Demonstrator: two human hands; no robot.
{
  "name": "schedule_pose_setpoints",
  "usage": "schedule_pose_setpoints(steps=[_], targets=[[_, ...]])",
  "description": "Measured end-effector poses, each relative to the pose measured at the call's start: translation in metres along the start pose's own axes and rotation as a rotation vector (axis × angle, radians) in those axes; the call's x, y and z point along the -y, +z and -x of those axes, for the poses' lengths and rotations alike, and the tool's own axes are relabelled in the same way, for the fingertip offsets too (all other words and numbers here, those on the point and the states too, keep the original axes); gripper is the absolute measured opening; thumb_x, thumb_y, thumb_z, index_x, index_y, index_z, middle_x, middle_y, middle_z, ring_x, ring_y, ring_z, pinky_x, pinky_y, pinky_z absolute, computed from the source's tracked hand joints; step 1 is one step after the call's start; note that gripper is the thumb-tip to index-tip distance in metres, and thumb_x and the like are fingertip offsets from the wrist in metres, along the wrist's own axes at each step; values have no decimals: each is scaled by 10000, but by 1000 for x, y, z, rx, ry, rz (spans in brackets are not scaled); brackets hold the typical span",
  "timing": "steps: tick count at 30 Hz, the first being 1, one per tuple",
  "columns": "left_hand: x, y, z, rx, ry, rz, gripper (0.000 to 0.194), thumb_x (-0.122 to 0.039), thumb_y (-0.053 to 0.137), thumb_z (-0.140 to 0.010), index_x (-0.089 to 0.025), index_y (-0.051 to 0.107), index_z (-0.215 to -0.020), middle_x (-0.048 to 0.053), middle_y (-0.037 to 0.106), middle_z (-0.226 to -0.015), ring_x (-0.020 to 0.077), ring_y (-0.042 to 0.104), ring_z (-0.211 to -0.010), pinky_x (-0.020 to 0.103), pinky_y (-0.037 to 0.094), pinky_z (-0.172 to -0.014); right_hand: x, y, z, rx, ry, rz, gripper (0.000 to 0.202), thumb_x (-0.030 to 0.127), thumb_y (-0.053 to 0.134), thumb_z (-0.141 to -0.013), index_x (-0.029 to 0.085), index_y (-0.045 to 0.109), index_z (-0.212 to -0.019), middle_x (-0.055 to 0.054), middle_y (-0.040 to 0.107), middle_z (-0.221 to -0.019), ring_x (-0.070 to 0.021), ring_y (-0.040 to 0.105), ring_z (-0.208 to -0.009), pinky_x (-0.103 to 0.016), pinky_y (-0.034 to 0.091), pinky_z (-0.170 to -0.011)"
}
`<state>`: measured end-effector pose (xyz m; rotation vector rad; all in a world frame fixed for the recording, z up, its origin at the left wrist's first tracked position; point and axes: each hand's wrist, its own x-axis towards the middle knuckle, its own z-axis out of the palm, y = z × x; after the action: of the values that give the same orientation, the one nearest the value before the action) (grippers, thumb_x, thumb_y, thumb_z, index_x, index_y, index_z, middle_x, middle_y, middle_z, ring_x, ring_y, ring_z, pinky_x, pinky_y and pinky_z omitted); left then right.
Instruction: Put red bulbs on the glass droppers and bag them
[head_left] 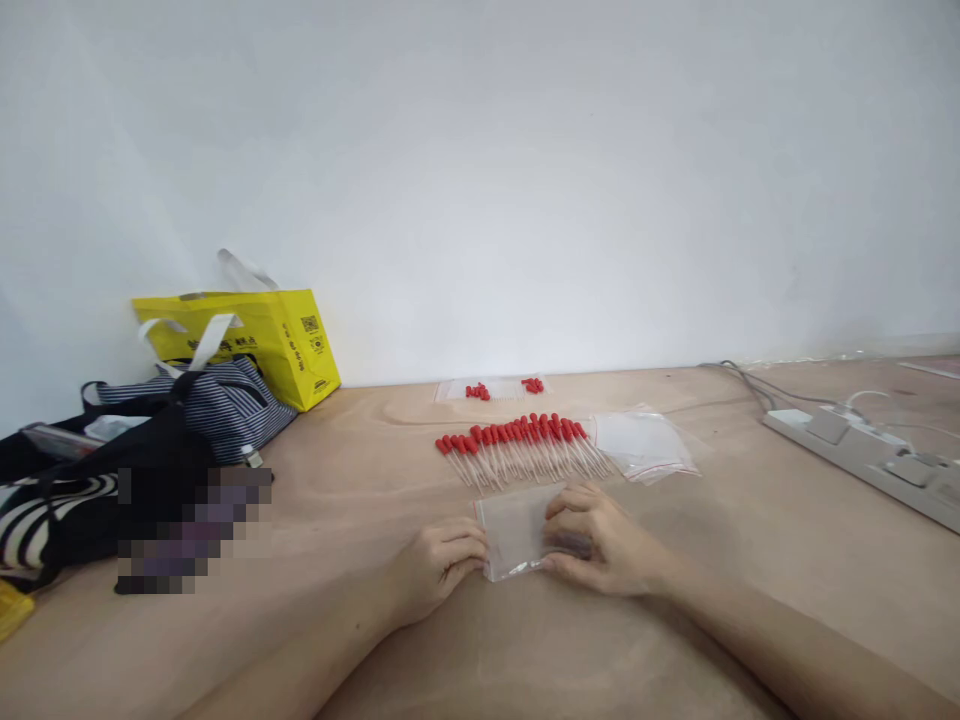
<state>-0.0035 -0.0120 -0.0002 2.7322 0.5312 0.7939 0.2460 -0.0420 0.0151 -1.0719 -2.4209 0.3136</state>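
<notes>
Left grip (448,562) pinches clear bag (514,533), seemingly unfilled; right grip (606,543) at opposite end, whether clamped we can't tell. 2 red clusters (478,392) seem bagged; red-tipped sticks (517,432) lie loose.

A yellow bag (304,345) stands by the pale wall (525,180), a striped bag (240,408) and black bag (172,440) before it. At right lies a white power strip (868,460) with cables (754,388).

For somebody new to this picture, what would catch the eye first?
Probably the yellow bag with white handles, at the left near the white wall. Next, the thin pale red-tipped sticks, lined up on the brown table beyond the clear plastic bag between the bare left hand and right hand.
</notes>
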Motion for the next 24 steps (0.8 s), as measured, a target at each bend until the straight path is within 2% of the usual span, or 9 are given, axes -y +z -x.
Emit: schedule_pose_setpoints(steps=[2, 5, 8, 14, 17, 20, 24], targets=[[-1, 1, -2, 21, 48, 14, 316, -229, 326, -892, -178, 628, -814, 73, 648, -810, 155, 592, -809, 267, 478, -730, 4, 8, -9, 18, -10, -27, 384, 448, 541, -716, 183, 615, -985, -86, 570, -1042, -211, 520, -925, -341, 382, -805], [-1, 2, -2, 58, 120, 34, 368, -256, 288, -904, -192, 642, -827, 78, 662, -810, 161, 599, -797, 279, 480, -724, 8, 22, -18, 84, -22, -39, 710, 560, 584, -623, 158, 478, -1199, -128, 467, -1225, -270, 438, -1088, -395, 336, -895], [-1, -1, -1, 64, 118, 29, 357, -264, 307, -900, -213, 651, -822, 68, 664, -814, 161, 599, -802, 283, 474, -742, 9, 33, -20, 110, 12, -57, 874, 617, 572, -596, 117, 364, -1282, -166, 370, -1308, -290, 348, -1179, -431, 269, -960], [6, -11, 3, 1, -116, -14, 180, -255, 469, -830, -183, 626, -883, 74, 625, -909, 156, 586, -833, 258, 475, -742, 12, 37, -13, 104, 83, -63, 772, 568, 510, -696, 120, 334, -1299, -149, 347, -1327, -266, 320, -1203, -426, 253, -987], [9, -11, 5, 15, -113, 10, 200, -231, 455, -833, -195, 647, -876, 67, 638, -888, 155, 593, -826, 265, 480, -740, 14, 34, -12, 111, 96, -62, 769, 568, 506, -699, 106, 345, -1293, -151, 352, -1323, -265, 324, -1199, -421, 255, -991], [10, -10, 5, 51, -112, 46, 237, -219, 438, -839, -212, 637, -967, 73, 646, -926, 163, 594, -849, 283, 484, -746, 14, 34, -13, 117, 101, -62, 762, 568, 500, -702, 102, 356, -1287, -151, 354, -1321, -264, 329, -1196, -418, 257, -991], [9, -11, 3, 103, -99, 72, 262, -214, 446, -838, -228, 606, -1046, 74, 636, -1012, 190, 539, -1000, 341, 445, -846, 13, 34, -13, 106, 100, -71, 750, 564, 503, -700, 117, 360, -1285, -147, 365, -1316, -267, 334, -1192, -426, 260, -984]])
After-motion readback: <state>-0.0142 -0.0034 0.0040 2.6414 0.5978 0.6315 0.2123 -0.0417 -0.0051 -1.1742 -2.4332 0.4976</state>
